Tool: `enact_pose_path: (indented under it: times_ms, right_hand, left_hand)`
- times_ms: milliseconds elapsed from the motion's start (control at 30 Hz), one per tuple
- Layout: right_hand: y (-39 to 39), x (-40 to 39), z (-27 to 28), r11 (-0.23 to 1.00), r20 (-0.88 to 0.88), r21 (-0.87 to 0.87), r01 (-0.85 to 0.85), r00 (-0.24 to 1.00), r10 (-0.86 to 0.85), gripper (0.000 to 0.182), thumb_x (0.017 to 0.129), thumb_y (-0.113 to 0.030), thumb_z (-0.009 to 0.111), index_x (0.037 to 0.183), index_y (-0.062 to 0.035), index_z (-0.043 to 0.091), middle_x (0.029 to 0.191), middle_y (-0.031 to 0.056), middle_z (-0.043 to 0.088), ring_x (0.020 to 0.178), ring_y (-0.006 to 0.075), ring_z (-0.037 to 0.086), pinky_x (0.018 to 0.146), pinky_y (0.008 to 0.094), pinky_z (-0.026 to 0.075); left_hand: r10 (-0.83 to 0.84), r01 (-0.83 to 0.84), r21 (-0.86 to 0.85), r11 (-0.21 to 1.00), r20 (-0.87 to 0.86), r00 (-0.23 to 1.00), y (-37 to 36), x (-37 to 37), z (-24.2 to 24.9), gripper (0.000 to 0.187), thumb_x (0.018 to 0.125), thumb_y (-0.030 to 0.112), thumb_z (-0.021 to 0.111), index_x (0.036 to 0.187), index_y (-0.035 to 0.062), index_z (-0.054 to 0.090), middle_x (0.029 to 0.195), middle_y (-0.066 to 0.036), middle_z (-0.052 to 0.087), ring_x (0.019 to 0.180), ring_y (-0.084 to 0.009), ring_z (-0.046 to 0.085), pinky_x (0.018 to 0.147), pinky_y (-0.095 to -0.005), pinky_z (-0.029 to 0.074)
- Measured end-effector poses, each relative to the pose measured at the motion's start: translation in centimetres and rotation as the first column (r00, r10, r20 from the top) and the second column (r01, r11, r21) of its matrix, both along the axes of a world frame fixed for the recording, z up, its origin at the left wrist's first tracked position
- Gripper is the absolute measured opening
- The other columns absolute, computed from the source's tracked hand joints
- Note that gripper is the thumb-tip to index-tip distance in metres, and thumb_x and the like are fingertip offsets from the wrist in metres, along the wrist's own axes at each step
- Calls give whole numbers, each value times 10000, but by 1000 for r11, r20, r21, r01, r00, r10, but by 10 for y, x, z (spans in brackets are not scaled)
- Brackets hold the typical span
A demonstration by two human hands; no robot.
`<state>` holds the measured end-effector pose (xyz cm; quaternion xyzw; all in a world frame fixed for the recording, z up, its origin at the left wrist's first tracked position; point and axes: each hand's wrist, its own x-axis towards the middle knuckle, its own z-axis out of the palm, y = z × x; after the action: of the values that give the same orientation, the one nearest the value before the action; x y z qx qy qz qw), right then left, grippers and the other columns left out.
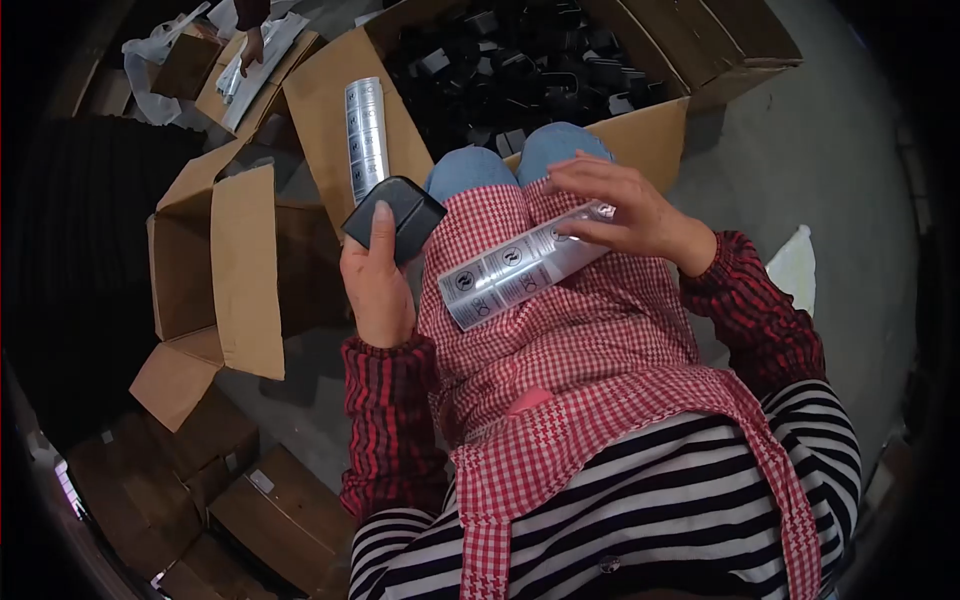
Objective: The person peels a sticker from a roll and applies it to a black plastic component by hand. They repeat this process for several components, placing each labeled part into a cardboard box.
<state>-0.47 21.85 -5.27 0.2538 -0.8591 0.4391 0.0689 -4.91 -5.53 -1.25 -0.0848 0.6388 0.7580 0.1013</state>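
My left hand [378, 285] grips a black box-shaped item [396, 218], its thumb lying across the top face. Over my right thigh, my right hand [630, 212] has its fingers apart above the upper end of a silver label strip [510, 265]. That strip lies slantwise across my checked apron and carries printed symbols. Whether the right fingertips touch it is hard to tell. Another silver label strip [366, 130] lies on a carton flap just beyond the black item.
A large open carton [640, 140] full of black items [520, 75] stands beyond my knees. To the left is an open carton [245, 270], with closed cartons [275, 515] at lower left. Another person's hand [252, 48] is at upper left, near plastic bags.
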Motion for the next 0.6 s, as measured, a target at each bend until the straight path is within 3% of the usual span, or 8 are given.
enact_pose_path:
  times_ms: [100,167,233,300,400,500,533,600]
  right_hand:
    - [-26,30,18,975,2,186,-122,992,124,554,707,-188,739,1200,-47,528,1154,153,559,1134,303,511,1034,462,329]
    - [-38,40,3,948,-22,303,-97,994,109,556,710,-172,728,1211,-52,520,1141,149,565,1124,299,517,1025,464,333]
    - [-45,41,-13,917,30,390,-76,997,70,532,723,-133,697,1218,-58,517,1099,138,589,1088,293,542,1002,459,348]
    - [-42,37,-8,911,64,408,-56,997,32,474,746,-94,657,1200,-62,527,1022,125,619,1026,285,578,967,450,373]
    - [-35,28,15,905,-53,423,37,998,-15,429,753,-68,636,1171,-65,541,949,120,635,963,278,603,934,441,393]
    - [-33,14,39,918,-164,380,112,985,-52,403,735,-48,644,1129,-70,560,885,105,640,883,267,622,850,407,446]
    - [-32,11,53,921,-191,364,141,979,-74,401,731,-44,647,1121,-74,563,850,94,641,843,261,627,805,392,464]
    - [-30,1,65,927,-275,334,170,958,-76,384,728,-38,651,1101,-73,567,750,78,628,724,244,633,649,352,498]
  left_hand:
    - [23,-23,43,999,10,1000,-16,18,-13,344,905,200,593,1169,-5,509,1047,-94,607,904,-152,612,742,-286,529]
    - [27,-26,41,999,-26,999,-18,27,-18,367,902,176,596,1202,-2,484,1055,-101,603,915,-162,609,758,-299,522]
    - [175,-181,-90,979,-73,982,-14,36,-13,488,899,128,587,1324,18,375,1072,-110,596,930,-183,594,790,-306,498]
    - [110,-152,-162,975,-240,964,-24,39,-19,636,885,111,605,1410,45,252,1093,-105,584,950,-182,586,828,-272,470]
    - [64,-177,-204,963,-462,884,-32,32,-33,594,912,154,574,1415,43,279,1119,-84,568,984,-166,563,857,-269,448]
    - [-162,150,-110,983,-111,980,-27,32,-15,480,959,309,498,1336,19,435,1213,-97,518,1038,-155,538,874,-269,438]
    - [-166,154,-112,982,-110,980,-25,37,-11,480,959,309,498,1336,19,435,1213,-97,518,1038,-155,538,874,-269,438]
    - [-311,333,134,933,-164,936,-14,32,-4,640,936,465,467,1363,-1,364,1265,-106,478,1132,-207,506,970,-313,400]
